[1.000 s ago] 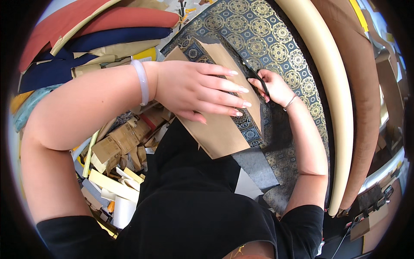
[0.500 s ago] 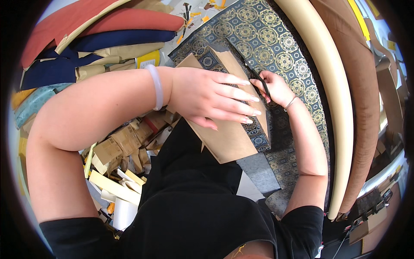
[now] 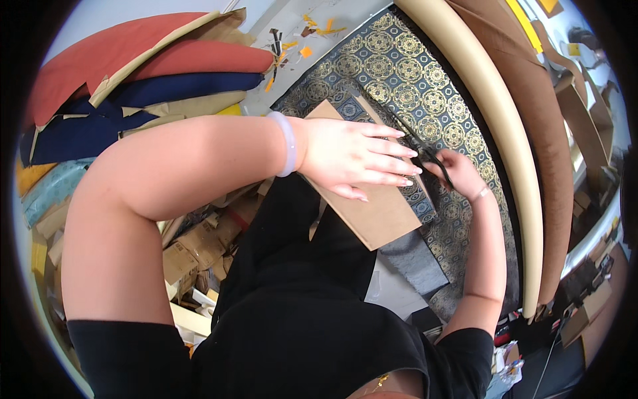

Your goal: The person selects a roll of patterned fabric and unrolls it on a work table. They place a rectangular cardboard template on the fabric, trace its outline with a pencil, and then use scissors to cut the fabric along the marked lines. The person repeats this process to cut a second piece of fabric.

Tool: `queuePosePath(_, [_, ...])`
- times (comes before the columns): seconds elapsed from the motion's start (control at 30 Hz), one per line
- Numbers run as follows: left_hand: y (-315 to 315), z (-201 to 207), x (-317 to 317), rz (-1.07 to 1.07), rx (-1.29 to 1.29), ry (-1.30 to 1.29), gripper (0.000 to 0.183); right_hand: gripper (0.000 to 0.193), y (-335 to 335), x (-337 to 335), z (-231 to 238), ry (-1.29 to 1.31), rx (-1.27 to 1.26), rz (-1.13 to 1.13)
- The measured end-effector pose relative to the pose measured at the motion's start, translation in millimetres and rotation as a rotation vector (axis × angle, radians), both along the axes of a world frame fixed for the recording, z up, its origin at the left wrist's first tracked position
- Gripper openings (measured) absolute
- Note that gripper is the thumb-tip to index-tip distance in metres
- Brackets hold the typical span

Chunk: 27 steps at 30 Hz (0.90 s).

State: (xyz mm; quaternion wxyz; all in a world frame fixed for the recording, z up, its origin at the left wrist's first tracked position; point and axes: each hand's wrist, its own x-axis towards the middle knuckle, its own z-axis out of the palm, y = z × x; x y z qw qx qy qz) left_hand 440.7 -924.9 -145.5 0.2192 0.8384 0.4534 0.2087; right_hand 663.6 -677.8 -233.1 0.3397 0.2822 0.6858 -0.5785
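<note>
My left hand (image 3: 359, 159) lies flat across a brown cardboard panel (image 3: 382, 216), its fingers outstretched toward the right. A pale purple bangle (image 3: 286, 143) circles that wrist. Under and beside the panel is dark blue-grey fabric (image 3: 458, 123) with a gold medallion pattern. Just beyond my left fingertips, my right hand (image 3: 462, 174) grips black scissors (image 3: 440, 167) by the handles. Their blades point up and left along the panel's right side, over the fabric. I cannot tell how far apart the blades are.
A long cream roll (image 3: 505, 126) and a brown fabric roll (image 3: 548, 146) curve along the right. Red cloth (image 3: 119, 50) and navy cloth (image 3: 86, 136) are stacked at far left. Scraps (image 3: 306, 52) litter the back surface. Cardboard boxes (image 3: 199, 243) sit low on the left.
The view has shifted a little. Both hands, the cardboard panel and the scissors are farther right and slightly lower in the picture. The left hand stays flat, and the right still holds the scissors.
</note>
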Motion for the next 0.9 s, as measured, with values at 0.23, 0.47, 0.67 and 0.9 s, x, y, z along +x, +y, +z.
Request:
queuePosePath(0.23, [2,-12,-1,-0.032,0.114,0.104,0.071,0.029,-81,165,80,-0.017,0.26,-0.823])
queuePosePath(0.47, [6,-23,7,0.032,0.196,0.248,0.072,0.025,-360,188,116,0.077,0.537,-1.54])
queuePosePath(0.67, [4,-4,-3,-0.082,0.123,-0.023,0.063,0.017,-567,83,84,-0.037,0.303,-1.909])
queuePosePath(0.9, [0,-3,-9,-0.1,0.192,0.016,0.062,0.027,-603,-47,27,0.041,-0.342,-1.595])
